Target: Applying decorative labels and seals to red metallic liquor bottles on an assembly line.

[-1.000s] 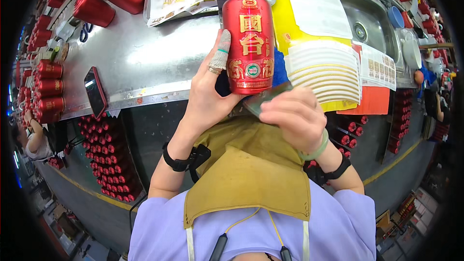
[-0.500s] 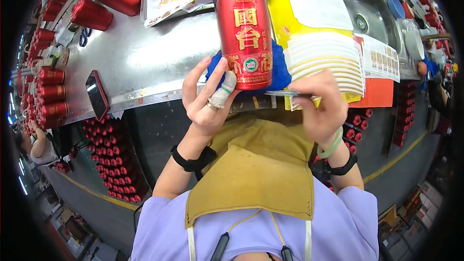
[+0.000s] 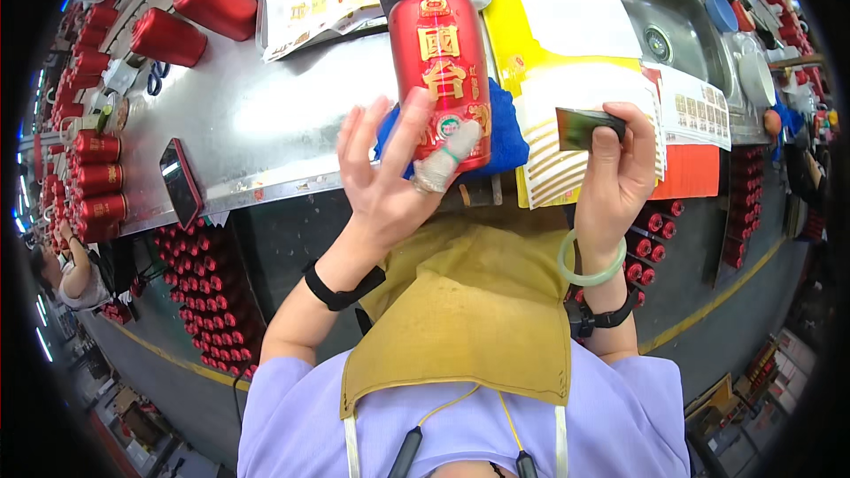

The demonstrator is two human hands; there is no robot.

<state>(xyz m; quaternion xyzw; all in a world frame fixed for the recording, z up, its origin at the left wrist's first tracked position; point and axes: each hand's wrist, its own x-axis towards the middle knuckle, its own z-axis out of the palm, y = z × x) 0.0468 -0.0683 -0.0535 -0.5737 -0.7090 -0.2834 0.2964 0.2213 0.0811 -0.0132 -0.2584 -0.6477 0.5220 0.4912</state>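
A red bottle (image 3: 438, 57) with gold lettering lies on a blue cloth (image 3: 506, 128), its capless neck pointing away from me. My left hand (image 3: 394, 164) is at its lower end with the fingers stretched and apart. The thumb, wrapped in a whitish cover with a green band, rests over the bottle's front near a small green-and-white round mark. To the right, apart from the bottle, my right hand (image 3: 613, 164) pinches a small dark flat rectangular piece (image 3: 583, 129) between thumb and fingers, above a fan of white gold-edged strips (image 3: 544, 159).
A phone (image 3: 181, 183) lies at the metal table's (image 3: 257, 137) left edge, with blue-handled scissors (image 3: 157, 78) beyond it. Red containers (image 3: 168, 37) stand far left. A label-covered tray is behind; a sink (image 3: 677, 9) is far right. Racked red bottles stand below.
My right hand has turned upright and moved slightly away from the bottle, showing the dark piece's flat face. My left thumb has slid rightward over the bottle's front, its fingers spread.
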